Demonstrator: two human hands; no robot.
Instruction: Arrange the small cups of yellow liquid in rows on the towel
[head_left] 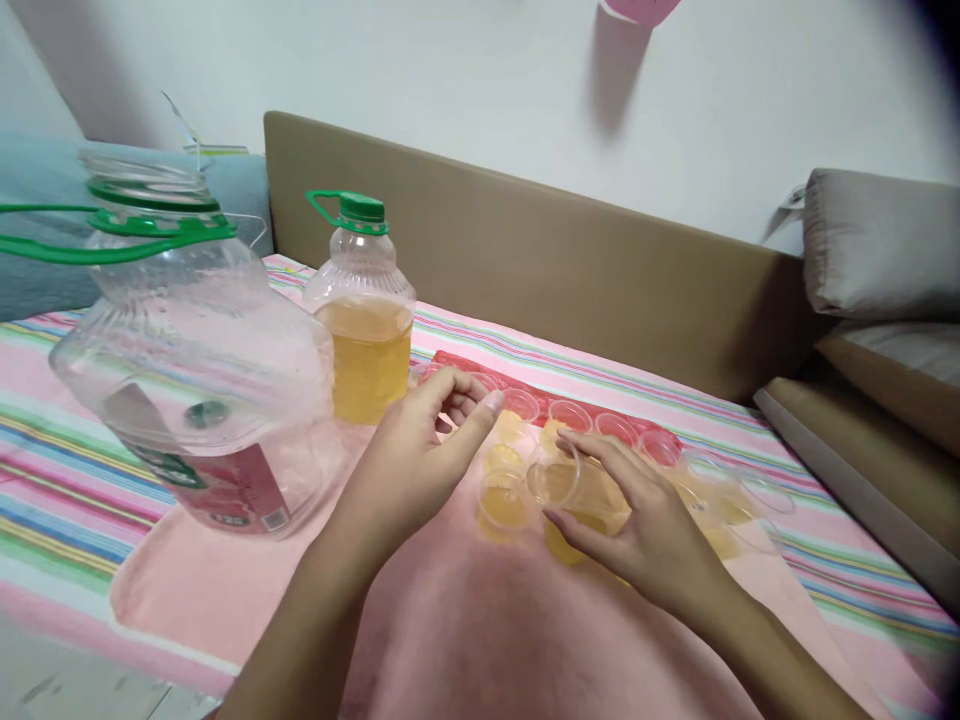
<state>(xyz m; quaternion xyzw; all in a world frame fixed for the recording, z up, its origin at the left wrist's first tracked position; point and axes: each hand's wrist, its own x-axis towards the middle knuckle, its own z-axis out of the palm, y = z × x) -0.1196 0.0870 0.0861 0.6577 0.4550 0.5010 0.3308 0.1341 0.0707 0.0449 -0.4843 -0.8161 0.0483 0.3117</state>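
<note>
Over the pink mat, my left hand [431, 440] has its fingers curled with a gap to the thumb and nothing visible between them. My right hand [637, 510] holds a clear plastic cup [559, 480], tilted on its side, between thumb and fingers. Around and below it are several clear cups of yellow liquid; one cup [504, 508] stands just left of it. More cups stand to the right, partly hidden by my right hand. A row of clear cups [570, 418] lines the red strip [480, 366] behind.
A large clear jug [217, 350] with a green handle stands at the left. Behind it is a green-capped bottle [367, 350] of yellow liquid. A striped cloth [60, 470] lies under the pink mat [195, 590]. Grey cushions [885, 245] are stacked at right.
</note>
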